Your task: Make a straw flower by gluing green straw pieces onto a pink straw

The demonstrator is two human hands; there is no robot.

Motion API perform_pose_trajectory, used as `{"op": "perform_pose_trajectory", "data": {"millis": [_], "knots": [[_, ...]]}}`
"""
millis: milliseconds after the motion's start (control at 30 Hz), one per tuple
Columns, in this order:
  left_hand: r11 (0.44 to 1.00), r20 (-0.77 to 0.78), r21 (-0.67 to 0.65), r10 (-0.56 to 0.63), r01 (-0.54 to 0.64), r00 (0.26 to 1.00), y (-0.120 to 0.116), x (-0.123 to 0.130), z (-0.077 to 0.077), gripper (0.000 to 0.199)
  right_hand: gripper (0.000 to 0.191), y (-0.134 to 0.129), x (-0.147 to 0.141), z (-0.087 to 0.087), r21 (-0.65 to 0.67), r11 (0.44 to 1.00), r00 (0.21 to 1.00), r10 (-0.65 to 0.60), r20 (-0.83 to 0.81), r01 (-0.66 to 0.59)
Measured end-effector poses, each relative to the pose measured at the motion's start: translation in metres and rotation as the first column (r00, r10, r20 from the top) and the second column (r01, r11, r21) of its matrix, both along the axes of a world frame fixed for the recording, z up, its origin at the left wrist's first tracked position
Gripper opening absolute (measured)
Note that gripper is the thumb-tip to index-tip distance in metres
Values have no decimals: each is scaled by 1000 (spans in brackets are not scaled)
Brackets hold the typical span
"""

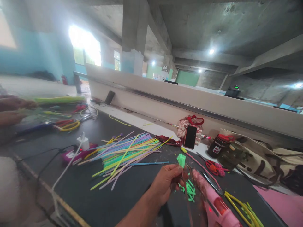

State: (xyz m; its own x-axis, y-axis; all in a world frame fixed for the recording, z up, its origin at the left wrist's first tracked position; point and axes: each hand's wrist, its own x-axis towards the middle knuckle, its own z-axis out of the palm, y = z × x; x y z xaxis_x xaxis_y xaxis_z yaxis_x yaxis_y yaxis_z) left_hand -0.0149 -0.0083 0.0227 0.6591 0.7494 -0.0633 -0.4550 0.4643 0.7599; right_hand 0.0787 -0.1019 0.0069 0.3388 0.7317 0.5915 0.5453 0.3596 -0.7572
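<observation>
My left hand (167,181) pinches a thin stem (187,201) topped by a small bright green tuft (181,160) with a fringed upper edge. A pink hot glue gun (216,205) points up and left, its nozzle close beside the tuft. My right hand (204,206) is at the gun's near side, mostly hidden and blurred, closed around it. Short green cut pieces (190,190) lie on the dark table just under the hands. Scissors with yellow handles (240,205) are beyond the gun on the right.
A pile of coloured pipe cleaners (127,154) covers the table's middle. Left of it, a purple power strip (75,154) holds a white plug and trailing cables. A phone (190,137), dark bottle (219,145) and canvas bag (255,157) stand behind. A co-worker's hands (14,108) are far left.
</observation>
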Motion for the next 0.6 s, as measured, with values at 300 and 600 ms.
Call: {"op": "perform_pose_trajectory", "data": {"millis": [300, 600], "knots": [[999, -9, 35, -8, 9, 1000, -1, 0, -2, 26, 25, 21, -3, 1, 6, 1000, 1000, -13, 25, 13], [1000, -12, 17, 6, -6, 1000, -1, 1, -2, 24, 20, 29, 8, 9, 22, 1000, 998, -22, 52, 21]]}}
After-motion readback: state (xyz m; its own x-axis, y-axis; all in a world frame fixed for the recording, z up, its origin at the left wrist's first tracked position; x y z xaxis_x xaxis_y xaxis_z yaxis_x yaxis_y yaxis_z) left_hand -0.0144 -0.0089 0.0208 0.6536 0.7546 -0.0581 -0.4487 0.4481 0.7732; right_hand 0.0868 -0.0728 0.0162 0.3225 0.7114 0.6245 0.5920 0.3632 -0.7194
